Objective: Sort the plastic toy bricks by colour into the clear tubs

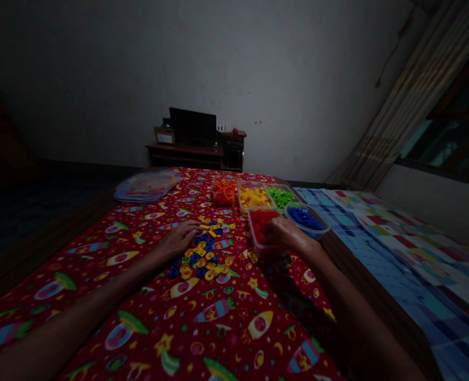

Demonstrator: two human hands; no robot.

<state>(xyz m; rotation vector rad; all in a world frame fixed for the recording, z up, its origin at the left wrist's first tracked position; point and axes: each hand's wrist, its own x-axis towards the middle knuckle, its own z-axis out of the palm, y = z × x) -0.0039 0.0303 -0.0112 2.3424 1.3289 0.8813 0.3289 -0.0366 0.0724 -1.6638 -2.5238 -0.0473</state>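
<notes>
A dim, pale wall (282, 79) backs a desk (186, 150), with a curtain (401, 111) beside a window (454, 140).

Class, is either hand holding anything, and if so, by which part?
It cannot be told: the right hand reaches over the red pieces, fingertips hidden. The left hand lies beside the loose pieces, no hold showing.

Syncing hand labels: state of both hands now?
Left hand: open, beside loose blue and yellow plastic pieces.
Right hand: can't tell; fingertips hidden at the tub of red pieces.

Loose pieces (201, 262) lie on the tablecloth (214, 344), left of tubs (251, 233), with lids (147, 186) behind, farther left.
</notes>
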